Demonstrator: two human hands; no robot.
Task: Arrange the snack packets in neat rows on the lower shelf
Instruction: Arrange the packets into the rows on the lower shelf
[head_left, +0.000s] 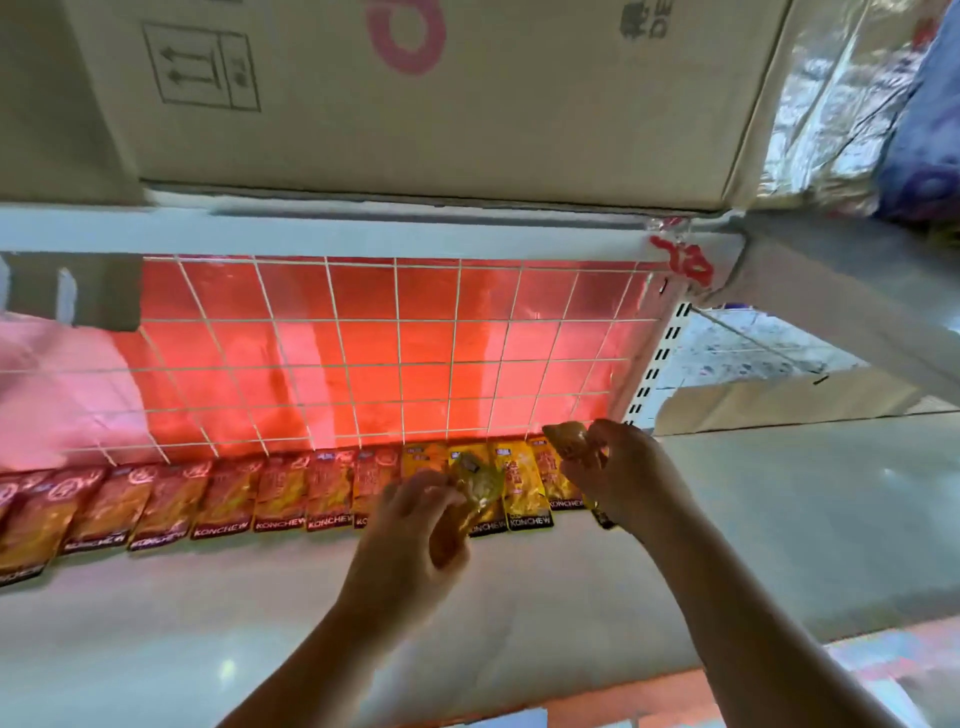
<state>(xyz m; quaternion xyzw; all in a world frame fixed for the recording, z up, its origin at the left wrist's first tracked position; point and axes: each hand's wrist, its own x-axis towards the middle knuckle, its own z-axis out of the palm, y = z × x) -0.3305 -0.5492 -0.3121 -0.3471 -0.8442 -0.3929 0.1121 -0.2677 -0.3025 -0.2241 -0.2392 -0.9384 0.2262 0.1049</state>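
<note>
My left hand's (415, 525) fingers curl round a yellow packet (477, 488), gripping its lower end so that it hangs over the row; the hand is blurred, so I cannot tell exactly how each finger lies. My right hand (615, 478) is closed on a small bunch of packets (569, 441), which stick out above my fingers, with another edge showing below my palm. Just beyond both hands the row of packets (280, 493) lies flat along the back of the lower shelf (208, 623), red ones to the left and yellow ones to the right. Behind it stands a white wire grid (363, 353) against red backing. Above, a cardboard box (415, 93) sits on the upper shelf (363, 236).
</note>
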